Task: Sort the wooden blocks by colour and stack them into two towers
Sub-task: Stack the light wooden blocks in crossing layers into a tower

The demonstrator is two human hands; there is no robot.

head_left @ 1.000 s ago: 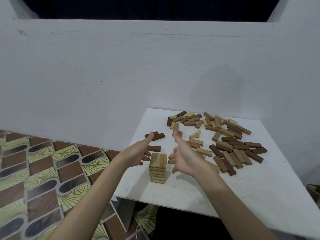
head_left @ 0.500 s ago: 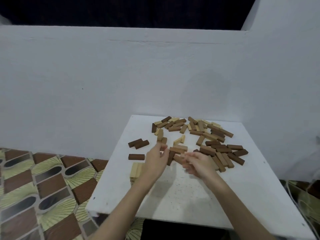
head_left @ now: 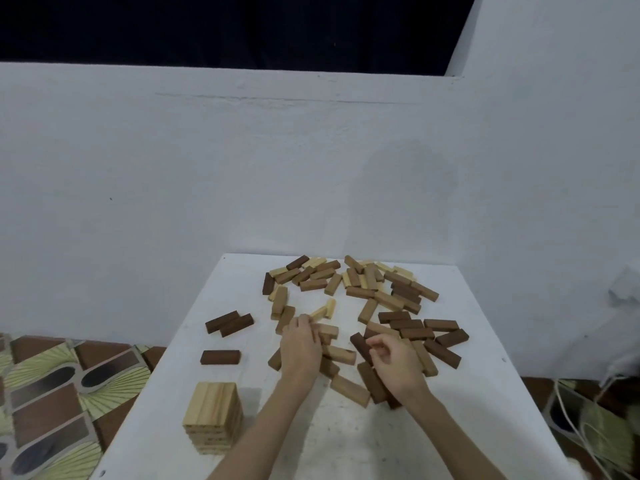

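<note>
a single head-worn view looks forward and down from the near edge of the square white table (head_left: 478, 341), close above it, facing the white plastered wall (head_left: 242, 174) beyond its far edge.

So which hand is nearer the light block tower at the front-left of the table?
Left. The left hand is over the loose blocks up and to the right of the light tower; the right hand is farther right, beyond the left.

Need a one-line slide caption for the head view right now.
Both hands, left and right, reach into the scattered blocks beside a light-wood tower on the white table.
</note>
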